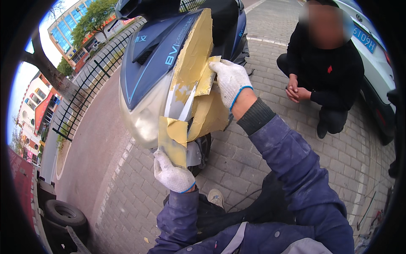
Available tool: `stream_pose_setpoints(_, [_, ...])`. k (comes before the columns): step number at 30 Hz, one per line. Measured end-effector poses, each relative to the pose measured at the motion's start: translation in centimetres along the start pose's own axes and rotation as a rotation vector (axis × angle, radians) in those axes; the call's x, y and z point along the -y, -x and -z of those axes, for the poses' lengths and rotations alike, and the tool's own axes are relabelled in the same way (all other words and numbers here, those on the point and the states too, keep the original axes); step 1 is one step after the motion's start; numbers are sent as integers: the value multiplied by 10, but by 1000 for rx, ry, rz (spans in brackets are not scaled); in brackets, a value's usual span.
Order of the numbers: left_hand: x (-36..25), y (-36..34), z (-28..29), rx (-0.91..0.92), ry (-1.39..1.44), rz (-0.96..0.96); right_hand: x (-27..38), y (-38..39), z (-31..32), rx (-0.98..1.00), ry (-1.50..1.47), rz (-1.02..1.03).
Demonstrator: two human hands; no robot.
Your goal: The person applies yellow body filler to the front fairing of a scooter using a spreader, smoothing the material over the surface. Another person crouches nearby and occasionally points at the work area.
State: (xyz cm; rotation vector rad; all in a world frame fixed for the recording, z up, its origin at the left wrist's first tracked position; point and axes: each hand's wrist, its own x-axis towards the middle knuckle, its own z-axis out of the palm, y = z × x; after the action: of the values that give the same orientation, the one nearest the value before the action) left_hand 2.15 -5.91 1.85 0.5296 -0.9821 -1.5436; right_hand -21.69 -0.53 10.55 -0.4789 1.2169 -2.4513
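In front of me is a blue scooter (144,65), its silvery front section below partly covered by yellowish masking sheets (190,51). My right hand (230,80), in a white glove with a blue cuff, pinches a tape piece (205,80) on the upper part beside a bare pale strip with torn yellow patches. My left hand (172,171), gloved the same way, grips the bottom edge of a lower yellow sheet (172,134) at the scooter's lower front. This sheet has a curled flap at its top.
A person in black (325,80) squats to my right beside a white car (376,76). A black fence (91,79) and tree trunk (63,82) are at left. A loose tire (63,211) lies at lower left on brick paving (122,197).
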Motion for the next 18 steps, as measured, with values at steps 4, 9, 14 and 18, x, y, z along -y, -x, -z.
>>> stream_pose_setpoints(4, [0, -2, 1, 17, -10, 0, 9, 1, -4, 11, -138, 50])
stream_pose_setpoints(9, [-1, -2, 1, -2, -6, 23, 37, -4, 10, -48, -147, 231])
stream_pose_setpoints(14, [-1, -3, 3, 21, 32, 12, 45, -25, 9, -162, 800, 665])
stream_pose_setpoints(18, [-2, -3, 4, 25, -6, 6, 32, -46, -3, -173, 1064, 1001])
